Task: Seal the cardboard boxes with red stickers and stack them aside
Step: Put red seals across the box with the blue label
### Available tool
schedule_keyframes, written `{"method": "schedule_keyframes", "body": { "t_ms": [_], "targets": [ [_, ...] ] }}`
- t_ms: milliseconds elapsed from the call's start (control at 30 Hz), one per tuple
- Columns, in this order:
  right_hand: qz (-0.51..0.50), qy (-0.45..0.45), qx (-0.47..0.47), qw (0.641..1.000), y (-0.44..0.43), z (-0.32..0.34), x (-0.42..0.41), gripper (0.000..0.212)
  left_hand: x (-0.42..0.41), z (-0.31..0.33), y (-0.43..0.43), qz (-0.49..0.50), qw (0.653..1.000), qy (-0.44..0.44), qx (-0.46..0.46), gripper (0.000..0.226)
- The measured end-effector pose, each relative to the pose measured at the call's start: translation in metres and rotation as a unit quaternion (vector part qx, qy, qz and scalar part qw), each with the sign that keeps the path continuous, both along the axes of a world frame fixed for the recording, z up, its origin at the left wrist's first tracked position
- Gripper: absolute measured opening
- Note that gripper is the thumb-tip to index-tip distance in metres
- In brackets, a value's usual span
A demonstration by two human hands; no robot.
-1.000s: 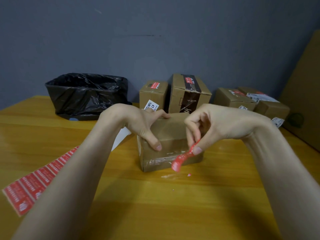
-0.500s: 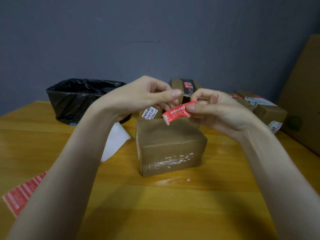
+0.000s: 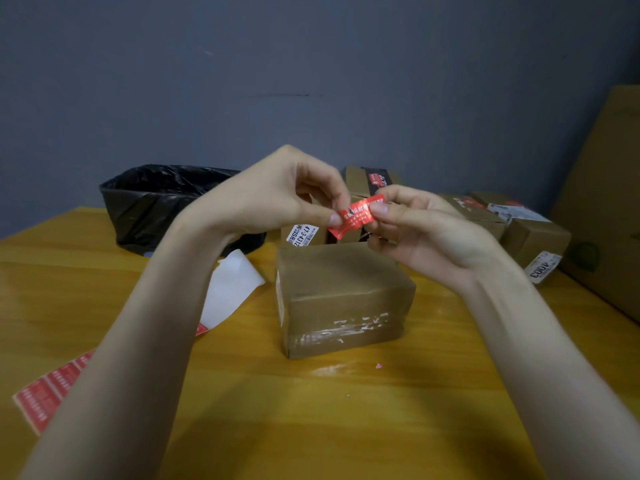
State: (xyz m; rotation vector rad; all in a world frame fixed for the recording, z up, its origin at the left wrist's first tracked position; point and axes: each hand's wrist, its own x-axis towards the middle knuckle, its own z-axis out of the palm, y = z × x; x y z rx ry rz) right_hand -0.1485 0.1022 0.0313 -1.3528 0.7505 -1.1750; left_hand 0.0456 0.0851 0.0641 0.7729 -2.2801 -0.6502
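Both hands raised above the closed cardboard box (image 3: 341,296), which sits mid-surface (image 3: 311,427) with clear tape across its near face.
Left hand (image 3: 270,199): thumb and forefinger pinch the left end of the red sticker (image 3: 356,217).
Right hand (image 3: 426,237): thumb and forefinger pinch the sticker's right end. The sticker is held in the air, apart from the box top.
Sticker print: white characters, too blurred to read.
White label (image 3: 303,235) on a box behind reads "47-3-4312"; most of that box is hidden by the hands.
Label (image 3: 542,268) on the far-right box (image 3: 535,237) reads "4003", turned sideways.
Box with dark tape (image 3: 375,178) at the back: lettering unreadable.
Red sticker strip (image 3: 48,393) at left, partly covered by the left forearm; print illegible.
White backing paper (image 3: 232,289) lies beside the black bag-lined bin (image 3: 162,199).
Large cardboard sheet (image 3: 609,202) is cut off at the right edge.
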Motion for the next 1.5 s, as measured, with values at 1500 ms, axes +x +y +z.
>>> {"method": "schedule_keyframes", "body": {
  "t_ms": [1500],
  "targets": [
    [-0.173, -0.070, -0.011, 0.982, -0.029, -0.004, 0.087, 0.016, 0.013, -0.019, -0.021, 0.235, 0.960, 0.145, -0.031, 0.033]
  ]
}}
